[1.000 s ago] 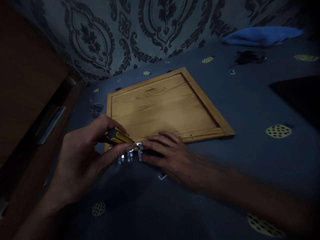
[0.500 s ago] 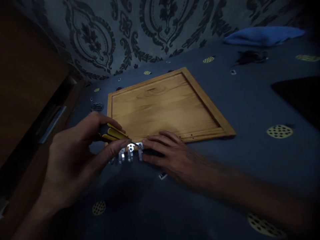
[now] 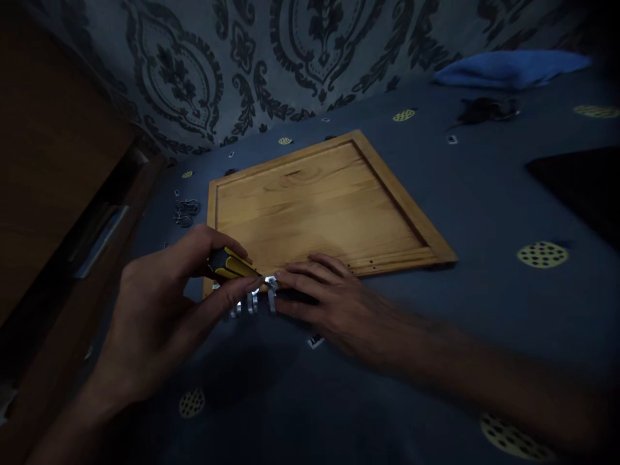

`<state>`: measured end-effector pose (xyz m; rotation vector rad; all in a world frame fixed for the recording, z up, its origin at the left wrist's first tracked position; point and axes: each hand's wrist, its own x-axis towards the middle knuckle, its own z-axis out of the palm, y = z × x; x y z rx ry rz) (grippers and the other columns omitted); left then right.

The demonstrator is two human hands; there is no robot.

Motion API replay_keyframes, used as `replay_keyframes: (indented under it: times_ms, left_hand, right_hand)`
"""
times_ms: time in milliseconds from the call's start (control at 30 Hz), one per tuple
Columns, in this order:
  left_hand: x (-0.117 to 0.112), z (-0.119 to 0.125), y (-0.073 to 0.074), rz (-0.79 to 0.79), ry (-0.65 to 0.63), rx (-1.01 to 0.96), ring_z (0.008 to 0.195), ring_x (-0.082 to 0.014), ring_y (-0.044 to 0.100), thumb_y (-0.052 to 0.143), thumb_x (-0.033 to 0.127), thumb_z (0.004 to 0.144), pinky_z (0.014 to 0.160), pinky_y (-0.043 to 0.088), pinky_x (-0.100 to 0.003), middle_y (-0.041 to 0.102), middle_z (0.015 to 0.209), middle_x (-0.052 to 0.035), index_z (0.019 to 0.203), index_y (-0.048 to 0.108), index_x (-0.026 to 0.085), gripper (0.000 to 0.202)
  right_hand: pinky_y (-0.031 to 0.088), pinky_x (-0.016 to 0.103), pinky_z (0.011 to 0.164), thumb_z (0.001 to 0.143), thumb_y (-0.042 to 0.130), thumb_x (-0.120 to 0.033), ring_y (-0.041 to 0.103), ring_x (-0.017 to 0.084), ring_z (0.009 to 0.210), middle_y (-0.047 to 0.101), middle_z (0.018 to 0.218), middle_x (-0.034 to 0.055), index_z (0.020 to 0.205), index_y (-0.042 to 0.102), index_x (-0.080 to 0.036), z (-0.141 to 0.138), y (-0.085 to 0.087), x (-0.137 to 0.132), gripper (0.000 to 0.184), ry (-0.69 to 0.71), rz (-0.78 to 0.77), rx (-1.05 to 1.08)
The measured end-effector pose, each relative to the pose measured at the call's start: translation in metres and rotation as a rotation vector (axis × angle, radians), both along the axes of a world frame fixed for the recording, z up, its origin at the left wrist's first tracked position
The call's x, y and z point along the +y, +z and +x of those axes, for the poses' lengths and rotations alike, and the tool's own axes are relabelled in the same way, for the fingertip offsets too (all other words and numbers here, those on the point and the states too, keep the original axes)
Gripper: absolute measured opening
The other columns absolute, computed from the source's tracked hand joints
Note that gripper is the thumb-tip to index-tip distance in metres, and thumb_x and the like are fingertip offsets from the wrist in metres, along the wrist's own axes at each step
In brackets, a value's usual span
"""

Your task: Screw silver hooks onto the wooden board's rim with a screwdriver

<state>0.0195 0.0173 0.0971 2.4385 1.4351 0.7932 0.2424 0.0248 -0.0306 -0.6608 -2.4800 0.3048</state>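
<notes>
In my left hand [image 3: 165,310] is a screwdriver [image 3: 237,266] with a yellow and black handle, held between thumb and fingers. Its tip points at the rightmost of several shiny metal hooks [image 3: 271,298] along the near edge of a framed wooden panel [image 3: 314,206]. My fingers partly cover the tip and the hooks further left. My right hand [image 3: 334,303] lies over the panel's near edge with fingers stretched out, the fingertips against the rightmost hook.
The panel lies on a dark blue patterned cloth [image 3: 387,400]. A small heap of metal pieces [image 3: 186,212] sits left of the panel. At the back right are a blue cloth [image 3: 513,69] and a dark tangled item [image 3: 487,111]. A wooden cabinet [image 3: 53,161] stands at the left.
My left hand has moved slightly right and down with the screwdriver, closer to the rightmost hook. The right hand and the panel have stayed in place.
</notes>
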Motion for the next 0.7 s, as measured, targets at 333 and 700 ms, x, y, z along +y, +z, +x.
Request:
replay_keyframes:
  times_ms: [333,700]
  left_hand:
    - [-0.004,0.004,-0.001,0.066,0.039,0.084,0.061,-0.0096,0.065,0.070,0.040,0.092,0.055,0.051,-0.021,0.068,0.077,0.0110,0.096,0.061,0.029,0.014]
    - [-0.013,0.002,0.007,0.080,0.115,0.042,0.066,-0.0126,0.071,0.070,0.039,0.090,0.050,0.054,-0.021,0.073,0.081,0.0085,0.098,0.065,0.031,0.012]
  right_hand:
    - [0.035,0.049,0.113,0.100,0.050,-0.016,0.047,0.026,0.133,0.062,0.138,0.0101,0.133,0.063,-0.022,-0.001,0.004,0.000,0.036,0.014,0.018,0.010]
    - [0.037,0.055,0.112,0.095,0.054,-0.014,0.049,0.029,0.133,0.064,0.138,0.0092,0.128,0.066,-0.024,-0.002,0.005,-0.001,0.036,-0.010,0.002,-0.039]
